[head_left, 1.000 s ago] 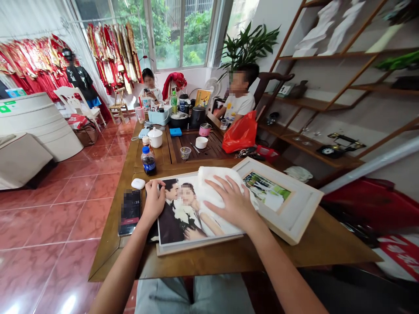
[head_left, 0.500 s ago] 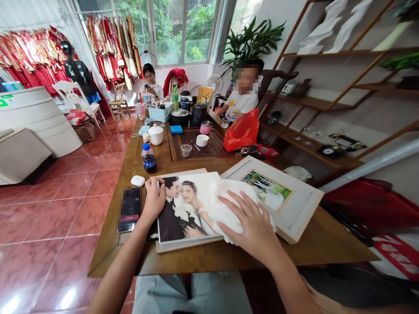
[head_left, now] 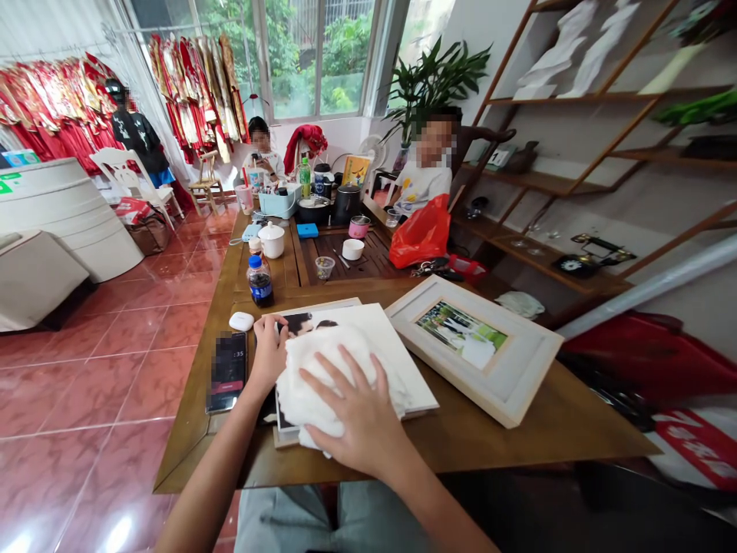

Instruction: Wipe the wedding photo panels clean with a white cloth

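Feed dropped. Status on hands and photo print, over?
Left hand on left edge of photo print. Right hand flat, pressing white cloth onto it. Framed picture to its right, phone to its left.

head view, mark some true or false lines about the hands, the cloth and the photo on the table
1. The right hand lies flat on a white cloth on top of the photo print. True.
2. The left hand is lifting the phone. False: the phone lies flat on the table beside that hand, which grips the print's left edge.
3. The framed picture lies to the right of the print. True.
4. The bottle stands on the cloth. False: it stands on the table beyond the print.
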The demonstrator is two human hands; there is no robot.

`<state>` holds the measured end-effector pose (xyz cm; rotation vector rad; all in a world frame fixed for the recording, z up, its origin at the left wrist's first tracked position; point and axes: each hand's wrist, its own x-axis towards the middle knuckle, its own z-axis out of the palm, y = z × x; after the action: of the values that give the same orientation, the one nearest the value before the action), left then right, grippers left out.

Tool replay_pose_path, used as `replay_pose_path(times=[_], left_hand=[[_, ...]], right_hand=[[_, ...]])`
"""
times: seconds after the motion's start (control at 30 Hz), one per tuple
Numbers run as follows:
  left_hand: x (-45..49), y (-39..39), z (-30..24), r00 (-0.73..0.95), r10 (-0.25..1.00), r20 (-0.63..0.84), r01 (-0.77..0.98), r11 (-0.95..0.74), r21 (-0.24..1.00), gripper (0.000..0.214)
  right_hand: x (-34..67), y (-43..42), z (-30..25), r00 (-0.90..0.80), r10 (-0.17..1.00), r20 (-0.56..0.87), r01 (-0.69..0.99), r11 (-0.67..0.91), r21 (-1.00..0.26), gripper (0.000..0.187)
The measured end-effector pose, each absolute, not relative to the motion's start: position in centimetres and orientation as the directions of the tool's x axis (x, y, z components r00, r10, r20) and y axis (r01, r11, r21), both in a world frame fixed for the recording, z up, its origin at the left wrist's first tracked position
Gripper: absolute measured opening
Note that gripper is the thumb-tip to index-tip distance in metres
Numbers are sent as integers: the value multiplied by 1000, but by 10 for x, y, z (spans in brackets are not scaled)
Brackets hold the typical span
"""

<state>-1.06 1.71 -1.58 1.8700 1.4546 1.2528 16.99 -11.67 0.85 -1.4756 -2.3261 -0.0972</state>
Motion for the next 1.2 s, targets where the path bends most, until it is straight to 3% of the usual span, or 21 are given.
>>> replay_pose_path(times=[0.23,0.5,0.73,1.03,1.2], left_hand=[[-8,16,-15,39,924,381,511,-346,787,12],[-8,20,-18,36,912,408,553,-358,752,18],[-9,19,-17,43,903,428,554,-378,742,17],[-11,21,-18,53,900,432,561,-385,733,14],[-10,20,-18,39,900,433,560,-379,737,16]], right_hand=[[174,-119,4,-365,847,386,878,451,-161,65],[236,-128,-1,-203,875,439,964,257,-68,51],[246,-122,-4,-159,894,418,982,188,-29,53],[241,-41,7,-121,948,293,984,153,-89,61],[242,-35,7,-130,942,310,980,170,-104,61]])
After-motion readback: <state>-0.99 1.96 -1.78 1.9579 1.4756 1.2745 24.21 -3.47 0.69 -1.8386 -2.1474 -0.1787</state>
